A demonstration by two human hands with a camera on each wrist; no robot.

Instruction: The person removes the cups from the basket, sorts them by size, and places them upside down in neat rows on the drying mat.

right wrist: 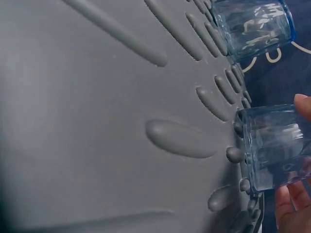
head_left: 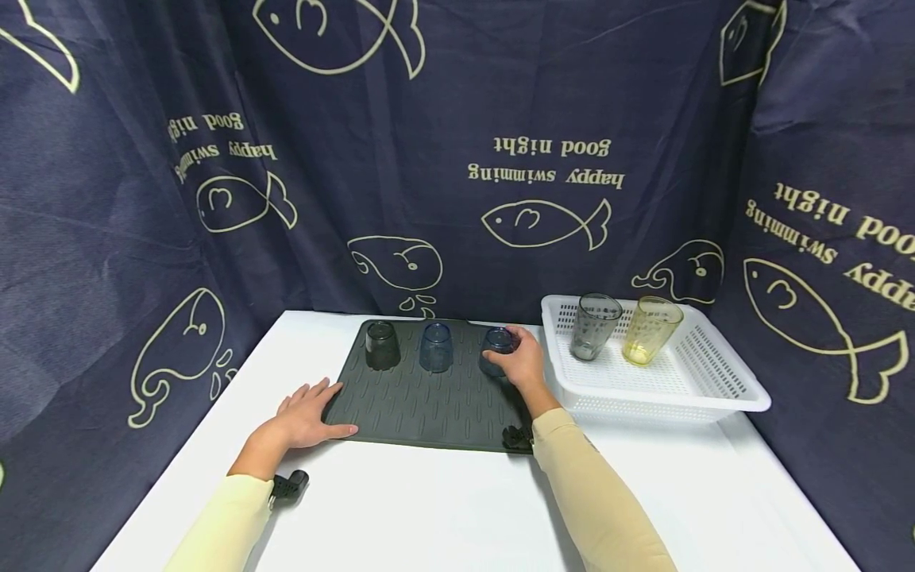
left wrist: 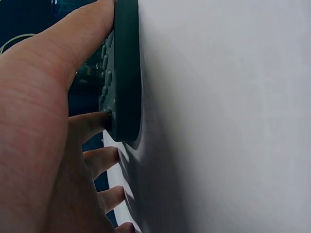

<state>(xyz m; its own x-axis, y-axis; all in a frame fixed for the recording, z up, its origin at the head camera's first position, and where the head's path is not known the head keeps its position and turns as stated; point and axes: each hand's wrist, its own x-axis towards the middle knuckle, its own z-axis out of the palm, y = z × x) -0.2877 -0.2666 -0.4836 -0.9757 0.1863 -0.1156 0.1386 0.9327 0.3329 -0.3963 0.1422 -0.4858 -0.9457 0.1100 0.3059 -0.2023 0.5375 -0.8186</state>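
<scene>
A dark grey ridged drying mat (head_left: 436,413) lies on the white table. Near its back edge stand three upside-down glasses: a dark grey glass (head_left: 382,349), a blue glass (head_left: 436,349) in the middle, and another blue glass (head_left: 495,359) at the right. My right hand (head_left: 525,361) grips that right-hand glass between thumb and fingers; in the right wrist view the glass (right wrist: 274,148) has its rim down at the mat. My left hand (head_left: 303,417) rests spread at the mat's front left corner, and in the left wrist view the thumb (left wrist: 82,31) touches the mat's edge.
To the right stands a white perforated plastic basket (head_left: 736,389). Inside it, a grey-tinted glass (head_left: 595,330) and a yellow glass (head_left: 650,334) stand tilted. A dark blue curtain (head_left: 443,191) with fish drawings hangs behind and at both sides of the table (head_left: 400,516).
</scene>
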